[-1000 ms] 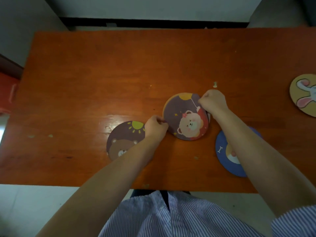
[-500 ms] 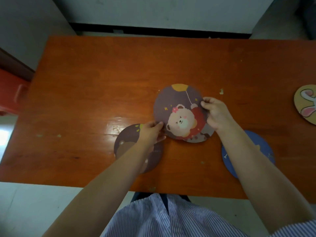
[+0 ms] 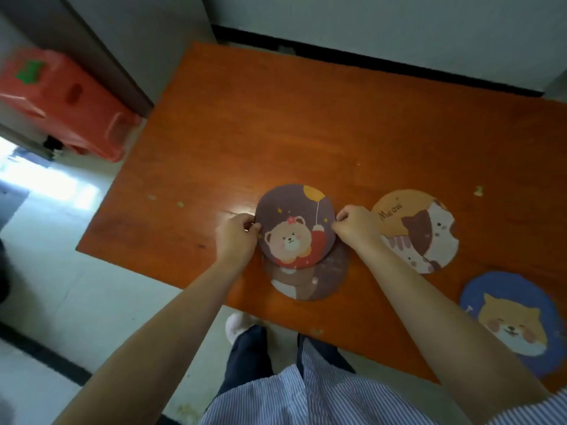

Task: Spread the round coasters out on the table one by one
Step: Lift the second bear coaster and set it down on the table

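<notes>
A purple round coaster with a bear and a balloon (image 3: 294, 223) is held by both hands over the orange table (image 3: 306, 133). My left hand (image 3: 237, 237) pinches its left edge and my right hand (image 3: 356, 225) pinches its right edge. Under it lies a brown bear coaster (image 3: 310, 280), partly covered, near the table's front edge. An orange cat coaster marked "Meow" (image 3: 420, 231) lies flat to the right, touching my right hand. A blue coaster with a dog (image 3: 512, 323) lies at the front right, partly behind my right forearm.
A red plastic stool (image 3: 64, 99) stands on the floor left of the table. The table's left edge and front left corner (image 3: 79, 248) are near my left hand. Small crumbs dot the tabletop. My legs and a slipper (image 3: 239, 326) show below the front edge.
The view has swung left and down. Both hands carried the balloon bear coaster leftward; it now overlaps the brown bear coaster. The cat coaster it covered now lies exposed to the right.
</notes>
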A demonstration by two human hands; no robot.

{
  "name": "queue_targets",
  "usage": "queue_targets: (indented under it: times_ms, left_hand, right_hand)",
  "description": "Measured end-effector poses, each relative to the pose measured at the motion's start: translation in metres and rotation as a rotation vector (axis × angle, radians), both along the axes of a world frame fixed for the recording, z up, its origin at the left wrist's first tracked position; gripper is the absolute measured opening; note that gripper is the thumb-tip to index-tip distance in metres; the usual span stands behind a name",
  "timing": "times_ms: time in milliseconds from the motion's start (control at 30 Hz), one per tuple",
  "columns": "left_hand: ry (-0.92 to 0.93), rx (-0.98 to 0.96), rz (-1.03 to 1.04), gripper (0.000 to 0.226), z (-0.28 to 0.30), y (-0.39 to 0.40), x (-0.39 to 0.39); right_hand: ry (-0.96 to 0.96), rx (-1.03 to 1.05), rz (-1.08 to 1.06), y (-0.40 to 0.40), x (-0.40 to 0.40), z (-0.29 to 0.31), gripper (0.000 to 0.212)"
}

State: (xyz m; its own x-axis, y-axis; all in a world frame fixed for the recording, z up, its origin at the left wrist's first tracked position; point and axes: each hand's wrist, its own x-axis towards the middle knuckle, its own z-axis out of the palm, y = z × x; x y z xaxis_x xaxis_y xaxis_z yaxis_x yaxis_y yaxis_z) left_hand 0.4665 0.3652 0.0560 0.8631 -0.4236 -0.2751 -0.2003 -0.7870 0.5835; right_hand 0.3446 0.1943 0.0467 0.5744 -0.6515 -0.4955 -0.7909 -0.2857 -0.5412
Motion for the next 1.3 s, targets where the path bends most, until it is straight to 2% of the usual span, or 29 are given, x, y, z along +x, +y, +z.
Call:
queue_targets:
  times_ms: [67, 200, 333, 567, 700, 833, 1100, 1300]
  left_hand:
    - [-0.017, -0.021, 0.08, 0.015, 0.003, 0.028, 0.018]
    - [-0.025, -0.048, 0.213, 0.016, 0.008, 0.09, 0.061]
    - [-0.087, 0.006, 0.243, 0.016, 0.011, 0.155, 0.117]
    - [-0.162, 0.135, 0.124, 0.02, 0.008, 0.253, 0.225]
    - [-0.182, 0.185, 0.041, 0.021, 0.006, 0.289, 0.277]
    - [-0.178, 0.191, -0.013, 0.021, 0.002, 0.297, 0.326]
    - [-0.198, 0.226, -0.098, 0.019, -0.006, 0.262, 0.44]
    - [-0.184, 0.189, -0.278, 0.016, -0.003, 0.193, 0.509]
  right_hand:
    - [-0.029, -0.017, 0.048, 0.022, 0.027, 0.004, 0.024]
    - [-0.043, -0.031, 0.199, 0.075, 0.086, 0.01, 0.04]
    - [-0.074, -0.039, 0.293, 0.14, 0.147, 0.012, 0.045]
    - [-0.111, -0.154, 0.28, 0.258, 0.258, 0.009, 0.049]
    - [-0.083, -0.159, 0.223, 0.297, 0.303, 0.002, 0.044]
    - [-0.083, -0.123, 0.172, 0.308, 0.343, -0.002, 0.045]
    - [-0.238, 0.158, -0.131, 0.279, 0.442, -0.013, 0.039]
    - [-0.262, 0.11, -0.292, 0.239, 0.479, -0.016, 0.028]
